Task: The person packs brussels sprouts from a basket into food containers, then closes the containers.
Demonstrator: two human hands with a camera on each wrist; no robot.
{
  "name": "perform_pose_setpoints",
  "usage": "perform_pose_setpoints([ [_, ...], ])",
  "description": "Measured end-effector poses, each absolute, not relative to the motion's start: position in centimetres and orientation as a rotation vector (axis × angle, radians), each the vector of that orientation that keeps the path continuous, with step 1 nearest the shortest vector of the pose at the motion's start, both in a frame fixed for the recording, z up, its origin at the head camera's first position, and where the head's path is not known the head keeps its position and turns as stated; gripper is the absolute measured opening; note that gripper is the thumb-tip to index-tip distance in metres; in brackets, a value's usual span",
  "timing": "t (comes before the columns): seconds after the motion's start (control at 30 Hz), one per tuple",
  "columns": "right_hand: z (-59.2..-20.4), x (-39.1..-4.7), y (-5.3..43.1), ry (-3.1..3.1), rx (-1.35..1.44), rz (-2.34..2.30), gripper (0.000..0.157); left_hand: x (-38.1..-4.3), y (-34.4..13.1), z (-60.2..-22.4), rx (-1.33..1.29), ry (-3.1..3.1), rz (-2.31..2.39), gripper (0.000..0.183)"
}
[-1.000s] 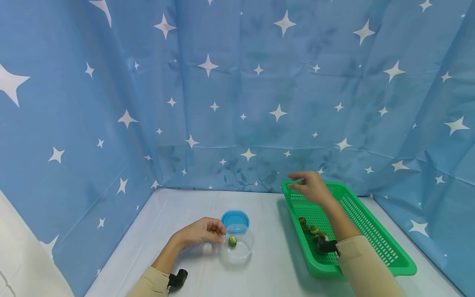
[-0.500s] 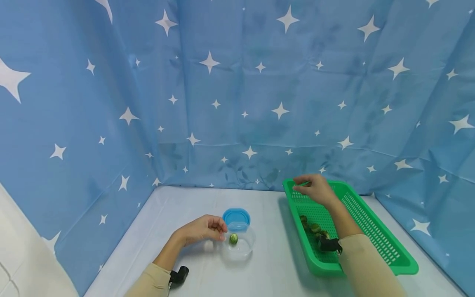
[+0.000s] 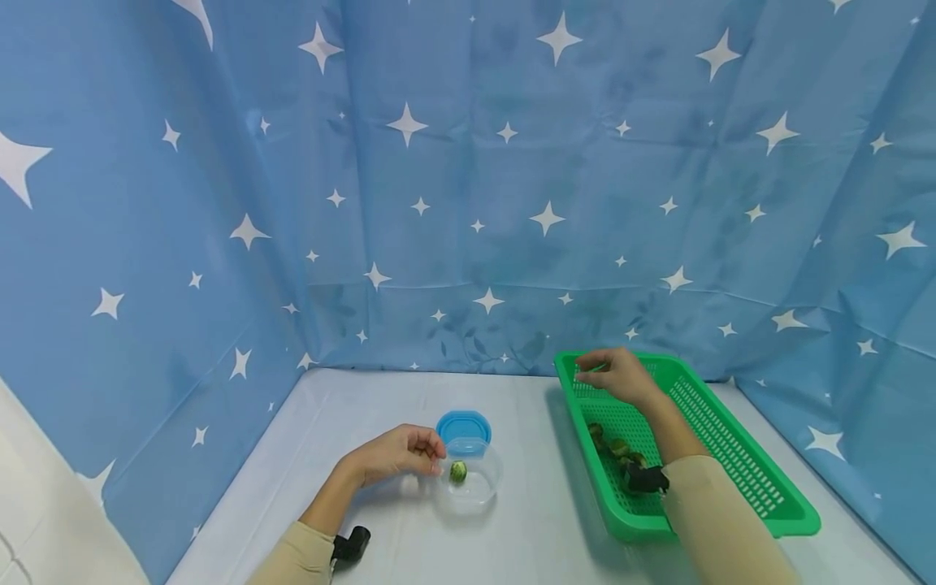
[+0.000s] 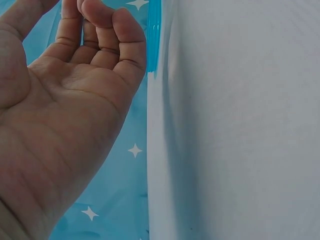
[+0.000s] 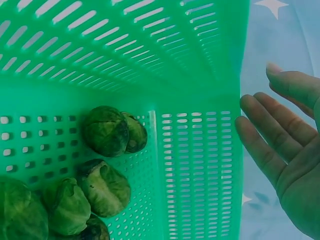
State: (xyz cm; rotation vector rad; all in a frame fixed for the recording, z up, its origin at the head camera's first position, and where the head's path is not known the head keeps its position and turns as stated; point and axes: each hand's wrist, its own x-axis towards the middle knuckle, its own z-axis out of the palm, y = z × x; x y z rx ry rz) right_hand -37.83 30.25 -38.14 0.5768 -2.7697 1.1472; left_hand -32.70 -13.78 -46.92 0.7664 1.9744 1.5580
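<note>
A small clear plastic tub stands on the white table, with one Brussels sprout inside. My left hand is at the tub's left rim and appears to pinch it between thumb and fingers. In the left wrist view, the left hand shows its palm and curled fingers, but the tub is out of sight. Over the far left corner of a green plastic basket hovers my right hand, holding nothing. Its fingers are loosely bent and spread from the thumb. Several Brussels sprouts lie inside the basket.
Just behind the tub lies a round blue lid. A blue curtain with white stars hangs along the back and sides of the table. The basket's raised walls surround the sprouts on the right.
Over the last second my right hand has shifted slightly right and lower above the basket. The left hand, the tub and the sprout in it keep their places.
</note>
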Motion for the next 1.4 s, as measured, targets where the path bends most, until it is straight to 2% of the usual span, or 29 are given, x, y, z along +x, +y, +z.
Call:
perform_pose_setpoints([
  [0.4, -38.7, -37.8, 30.7, -2.846, 0.552, 1.102, 0.038, -32.8, -13.7, -47.1, 0.767, 1.969, 1.554, 0.037],
  [0.9, -39.4, -38.0, 31.5, -2.995, 0.465, 1.049, 0.044, -32.7, -13.7, -47.1, 0.754, 1.967, 1.565, 0.039],
  [1.4, -40.1, -37.6, 32.2, -3.066, 0.493, 1.05, 0.041, -32.8, -13.7, -47.1, 0.763, 1.967, 1.554, 0.04],
])
